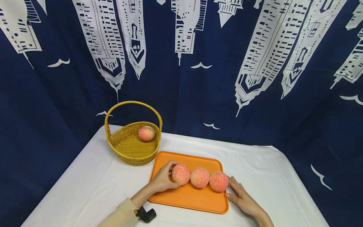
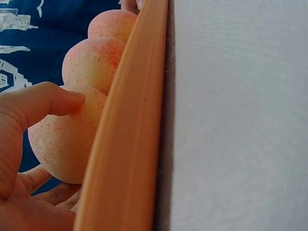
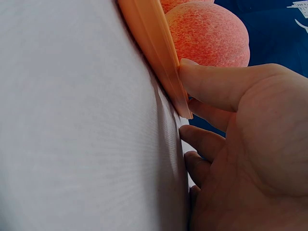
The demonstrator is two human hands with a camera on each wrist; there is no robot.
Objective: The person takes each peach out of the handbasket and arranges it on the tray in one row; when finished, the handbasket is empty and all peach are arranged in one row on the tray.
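1. All three loose peaches sit in a row on the orange tray (image 1: 184, 201), and they're round, so rolling is the big worry imo. They look to be touching or near enough, so a bump on one probably shoves the lot.
2. The left hand (image 1: 164, 180) has its thumb and fingers curled around the left peach (image 1: 181, 174), towards the tray's left side. Squeeze unevenly and I reckon it could pop out and knock the middle peach (image 1: 199, 177).
3. The right hand (image 1: 244, 200) is at the tray's right edge, fingers loosely spread, not gripping anything. It's right beside the right peach (image 1: 218, 181); can't tell if it's actually touching.
4. That one's my pick for trouble: it's up against the tray's right rim, which looks low. A push from the left might hop it over onto the bench (image 1: 272, 179) if those loose fingers don't stop it.
5. The right thumb is right by the tray's rim, so a clumsy nudge could shift or tip the tray.
6. The basket (image 1: 136, 160) sits by the tray's far left corner, one peach (image 1: 146, 133) inside. Swing the tray that way and they'd probably knock.
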